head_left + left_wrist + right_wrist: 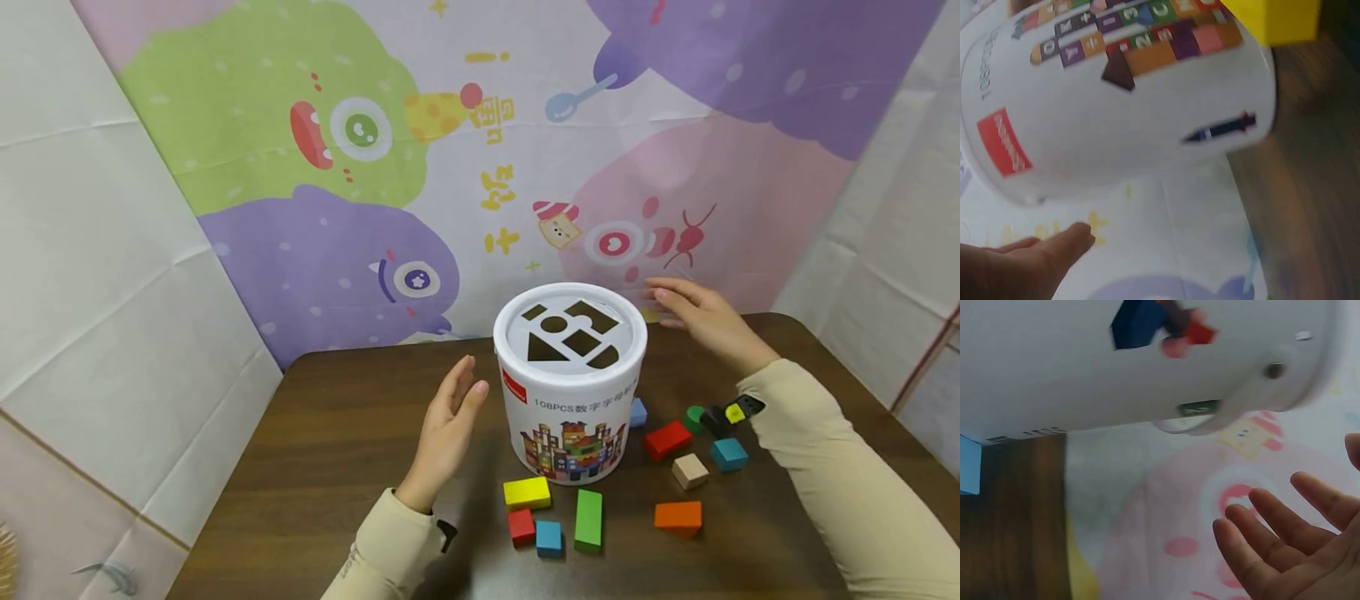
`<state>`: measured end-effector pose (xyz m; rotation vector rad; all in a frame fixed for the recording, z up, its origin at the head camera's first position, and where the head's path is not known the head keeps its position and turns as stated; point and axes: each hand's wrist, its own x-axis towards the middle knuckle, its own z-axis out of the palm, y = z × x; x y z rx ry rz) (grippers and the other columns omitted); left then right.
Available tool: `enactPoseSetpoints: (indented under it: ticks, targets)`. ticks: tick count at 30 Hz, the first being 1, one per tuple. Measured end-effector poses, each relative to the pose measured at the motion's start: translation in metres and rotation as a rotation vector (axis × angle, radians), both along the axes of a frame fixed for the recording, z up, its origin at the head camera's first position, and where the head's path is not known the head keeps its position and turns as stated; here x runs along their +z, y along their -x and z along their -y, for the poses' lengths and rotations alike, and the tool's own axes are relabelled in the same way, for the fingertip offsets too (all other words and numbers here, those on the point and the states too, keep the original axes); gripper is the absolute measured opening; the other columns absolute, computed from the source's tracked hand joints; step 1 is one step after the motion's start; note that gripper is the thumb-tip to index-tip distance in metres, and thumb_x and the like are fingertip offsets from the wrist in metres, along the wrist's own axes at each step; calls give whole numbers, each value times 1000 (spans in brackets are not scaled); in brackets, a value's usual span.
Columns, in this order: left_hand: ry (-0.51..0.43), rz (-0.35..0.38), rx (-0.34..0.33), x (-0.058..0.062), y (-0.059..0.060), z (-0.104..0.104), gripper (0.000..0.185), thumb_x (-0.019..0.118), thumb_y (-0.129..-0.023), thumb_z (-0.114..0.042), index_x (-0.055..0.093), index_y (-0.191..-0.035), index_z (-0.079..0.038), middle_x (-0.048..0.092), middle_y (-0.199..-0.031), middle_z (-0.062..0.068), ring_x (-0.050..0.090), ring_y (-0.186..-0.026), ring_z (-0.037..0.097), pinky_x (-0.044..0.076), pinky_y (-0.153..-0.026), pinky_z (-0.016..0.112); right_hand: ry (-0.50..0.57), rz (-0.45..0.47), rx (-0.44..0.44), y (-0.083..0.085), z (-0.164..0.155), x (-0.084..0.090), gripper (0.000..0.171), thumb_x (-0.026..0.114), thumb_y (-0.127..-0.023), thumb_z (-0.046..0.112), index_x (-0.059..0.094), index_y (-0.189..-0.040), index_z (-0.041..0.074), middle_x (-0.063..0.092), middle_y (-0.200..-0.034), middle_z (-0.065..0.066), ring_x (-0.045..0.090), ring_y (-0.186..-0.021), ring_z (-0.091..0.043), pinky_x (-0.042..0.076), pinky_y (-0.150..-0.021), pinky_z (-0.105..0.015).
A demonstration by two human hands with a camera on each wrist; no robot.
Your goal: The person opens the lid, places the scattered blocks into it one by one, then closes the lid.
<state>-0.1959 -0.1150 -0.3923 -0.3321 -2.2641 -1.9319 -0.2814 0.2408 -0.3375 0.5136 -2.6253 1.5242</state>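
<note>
A white round bucket [572, 392] with shape-cut holes in its lid [558, 333] stands upright on the table. To its left hovers my left hand [444, 429], fingers fairly straight and holding nothing. My right hand [701, 317] is raised at the right of the lid, fingers spread and a little bent, with air between it and the bucket. In the left wrist view the bucket's printed wall [1116, 125] fills the upper part, the left hand [1029, 269] below it. The right wrist view has the right hand [1297, 544] beside the bucket's handle end [1229, 412].
In front of the bucket lie a yellow block [527, 493], a red block [521, 527], a blue block [549, 539] and a green block [588, 521]. Further right are an orange block [678, 517], a wooden cube [690, 472], a larger red block [667, 440] and a teal block [729, 454].
</note>
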Motion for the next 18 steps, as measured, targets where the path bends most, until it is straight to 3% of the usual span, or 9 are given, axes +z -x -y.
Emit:
enactPoseSetpoints:
  ticks: [3, 6, 10, 18]
  targets:
    - [-36, 23, -10, 3, 6, -13, 65, 55, -99, -31, 28, -153, -6, 31, -159, 14, 28, -148, 33, 28, -117, 49, -2, 64, 3, 14, 10, -4, 57, 42, -104, 38, 39, -147, 2, 46, -145, -25, 52, -127, -40, 47, -99, -44]
    - [-69, 37, 11, 5, 11, -23, 70, 55, -99, -35, 24, -154, -5, 27, -160, 15, 24, -149, 34, 25, -118, 49, -22, 102, -6, 25, 21, -9, 58, 43, -103, 41, 42, -146, 3, 48, -144, -24, 53, -126, -40, 43, -104, -51]
    - [-92, 59, 62, 10, 16, -35, 75, 56, -96, -39, 23, -154, -5, 26, -160, 15, 23, -149, 32, 23, -119, 49, -45, 122, -7, 37, 31, -15, 52, 44, -103, 38, 50, -140, 2, 54, -138, -23, 51, -127, -35, 38, -110, -53]
    - [-156, 81, 22, 15, 24, -49, 78, 59, -95, -35, 21, -153, -1, 29, -158, 19, 30, -146, 31, 28, -118, 47, -75, 154, 15, 56, 36, -23, 46, 52, -99, 26, 55, -135, -2, 57, -134, -25, 51, -124, -33, 40, -108, -51]
